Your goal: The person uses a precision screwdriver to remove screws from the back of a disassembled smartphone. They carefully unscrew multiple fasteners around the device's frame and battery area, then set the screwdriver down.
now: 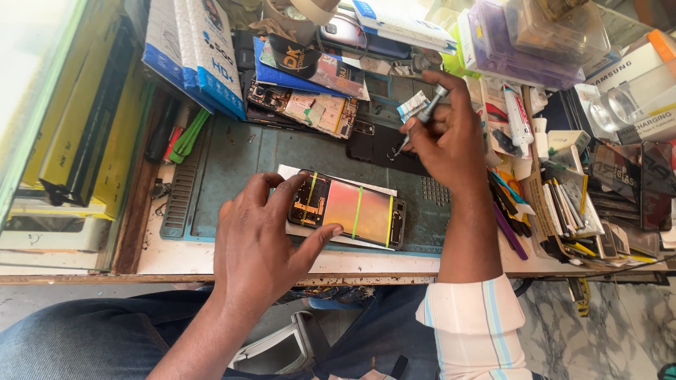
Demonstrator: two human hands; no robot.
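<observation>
An opened phone [355,210] lies back-off on the grey-green work mat [246,158], showing its circuit board, a coppery plate and yellow-green strips. My left hand [264,239] rests on its near left edge, thumb and fingers steadying it. My right hand [447,137] is raised behind the phone and grips a slim metal screwdriver [421,118], its tip pointing down at a black phone cover [384,149] on the mat. A white paper sheet lies under the opened phone.
Another bare phone board [304,107] sits at the mat's back. Blue boxes [193,53] lean at the left, clear plastic containers [535,42] at the back right, and tools, pens and packets [570,211] crowd the right side. The wooden bench edge [211,278] runs along the front.
</observation>
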